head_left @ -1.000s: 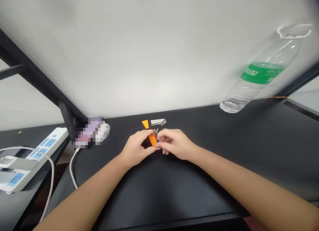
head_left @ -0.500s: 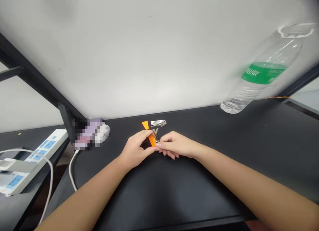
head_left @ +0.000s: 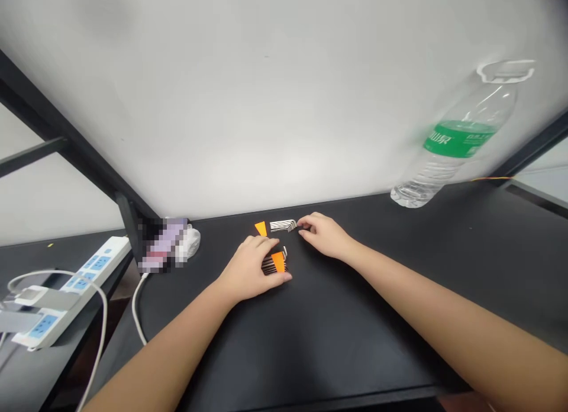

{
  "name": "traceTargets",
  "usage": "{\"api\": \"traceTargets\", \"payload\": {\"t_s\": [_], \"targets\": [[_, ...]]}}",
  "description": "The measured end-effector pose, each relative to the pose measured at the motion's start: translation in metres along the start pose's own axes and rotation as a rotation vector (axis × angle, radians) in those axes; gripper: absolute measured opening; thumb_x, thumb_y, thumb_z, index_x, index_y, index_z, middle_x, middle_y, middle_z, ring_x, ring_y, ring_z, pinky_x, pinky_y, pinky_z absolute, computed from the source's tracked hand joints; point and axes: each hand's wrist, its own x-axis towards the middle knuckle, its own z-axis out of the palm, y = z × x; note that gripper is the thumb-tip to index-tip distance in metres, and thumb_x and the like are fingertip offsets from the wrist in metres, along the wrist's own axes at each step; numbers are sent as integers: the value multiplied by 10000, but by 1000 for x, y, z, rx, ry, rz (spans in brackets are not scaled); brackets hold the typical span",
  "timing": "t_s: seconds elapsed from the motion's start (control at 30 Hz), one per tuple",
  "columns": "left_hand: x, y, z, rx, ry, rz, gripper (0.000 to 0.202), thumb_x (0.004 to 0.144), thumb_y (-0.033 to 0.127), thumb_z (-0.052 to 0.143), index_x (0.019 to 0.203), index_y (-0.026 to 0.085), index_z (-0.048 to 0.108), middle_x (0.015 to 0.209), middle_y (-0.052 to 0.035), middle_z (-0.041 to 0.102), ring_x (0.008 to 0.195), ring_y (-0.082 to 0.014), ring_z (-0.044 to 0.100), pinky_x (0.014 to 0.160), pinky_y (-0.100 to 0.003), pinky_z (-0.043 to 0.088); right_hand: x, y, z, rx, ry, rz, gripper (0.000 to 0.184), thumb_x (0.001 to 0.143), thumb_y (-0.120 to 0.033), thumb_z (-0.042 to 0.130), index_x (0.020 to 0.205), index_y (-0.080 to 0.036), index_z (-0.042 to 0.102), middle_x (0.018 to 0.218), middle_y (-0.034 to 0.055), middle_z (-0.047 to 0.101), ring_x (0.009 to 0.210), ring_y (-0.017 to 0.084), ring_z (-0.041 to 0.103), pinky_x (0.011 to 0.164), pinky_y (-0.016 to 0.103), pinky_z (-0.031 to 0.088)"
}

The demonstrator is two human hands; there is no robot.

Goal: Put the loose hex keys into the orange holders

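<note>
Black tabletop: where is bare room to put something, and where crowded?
Bare: black tabletop between the right forearm and the clear green-labelled plastic bottle, and between both forearms. Crowded: centre, where the left hand holds the orange-clipped hex key set and the right hand touches loose silver hex keys.

desk layout by the clock

the key set (head_left: 274, 263) lies mid-table (head_left: 355, 353), partly under the left hand (head_left: 248, 273). from it, loose keys (head_left: 283, 225) lie at 12, near the wall (head_left: 266, 104). a tab (head_left: 261, 228) lies just beside them at their 9, and the right hand (head_left: 323, 234) touches their end at their 3. a bottle (head_left: 452, 142) stands at 2, well apart, by the wall. a blurred thing (head_left: 166, 246) sits at 10. a power strip (head_left: 66, 293) lies at 9 on a side table (head_left: 26, 364), with a cable (head_left: 137, 305) in the gap between.
</note>
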Motion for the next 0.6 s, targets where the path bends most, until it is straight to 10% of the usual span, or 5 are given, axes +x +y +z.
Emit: {"api": "traceTargets", "payload": {"t_s": [0.2, 0.33, 0.6], "targets": [[22, -32, -3, 21, 130, -335, 613, 880, 441, 698, 1426, 216, 531, 1351, -132, 600, 1044, -244, 655, 904, -376, 546, 44, -5, -11, -66, -147, -34, 144, 861, -259, 702, 990, -223, 756, 1034, 66, 726, 915, 202, 650, 821, 291, 474], [52, -50, -17, 153, 30, -256, 704, 762, 498, 796, 1379, 223, 599, 1357, -148, 612, 1266, -367, 557, 1011, -467, 489, 66, -6, -10, -90, -224, 10, 59, 777, -209, 745, 832, -205, 725, 795, 35, 719, 692, 174, 617, 649, 272, 428], [89, -70, -19, 25, -72, -114, 338, 712, 371, 787, 1010, 218, 737, 971, -44, 719, 834, -210, 658, 748, -318, 535, 73, 10, 0, 33, -209, 2, 150, 682, -191, 774, 775, -205, 657, 716, 5, 671, 599, 146, 548, 575, 266, 377]]}}
